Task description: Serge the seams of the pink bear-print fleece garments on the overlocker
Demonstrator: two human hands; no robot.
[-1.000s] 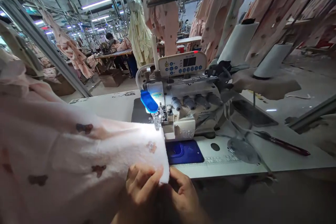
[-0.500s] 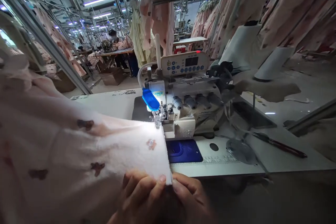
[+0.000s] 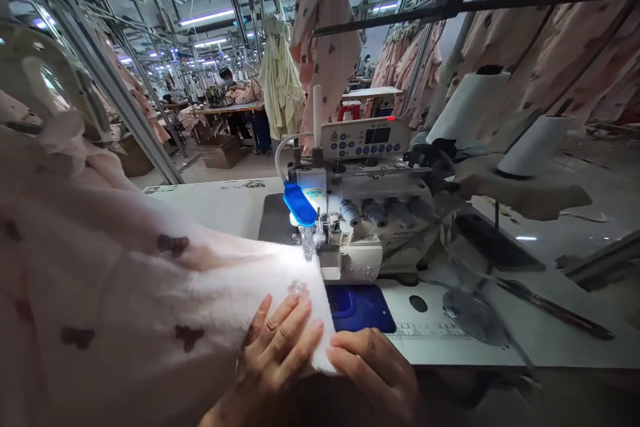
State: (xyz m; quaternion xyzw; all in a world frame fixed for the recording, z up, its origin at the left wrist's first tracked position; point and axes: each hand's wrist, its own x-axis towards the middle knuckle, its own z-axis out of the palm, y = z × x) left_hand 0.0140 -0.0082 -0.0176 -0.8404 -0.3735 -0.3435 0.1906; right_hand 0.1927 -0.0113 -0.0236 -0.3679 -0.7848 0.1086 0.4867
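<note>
A pale pink fabric with small brown bear prints [image 3: 125,280] fills the lower left, and its folded edge runs up to the presser foot [image 3: 307,240] of a white overlock sewing machine [image 3: 370,213]. My left hand [image 3: 277,353] lies on the fabric near that edge, fingers spread over it. Just beside it, my right hand [image 3: 373,370] presses against the fabric's corner. Both hands appear to hold the cloth. The fabric's far end reaches the needle area, which a blue plastic guard [image 3: 300,204] partly hides.
The machine stands on a white table [image 3: 210,203] with a blue pad [image 3: 360,307] in front of it. White thread cones [image 3: 467,107] stand at the right, beside a long dark-handled tool [image 3: 555,307]. Beyond, a person [image 3: 227,83] sits at another table among hanging pink garments [image 3: 325,47].
My hands have gone from a tight pinch at the fabric's edge to lying flatter and more spread on it. The whole view has shifted slightly, with the machine lower and further right.
</note>
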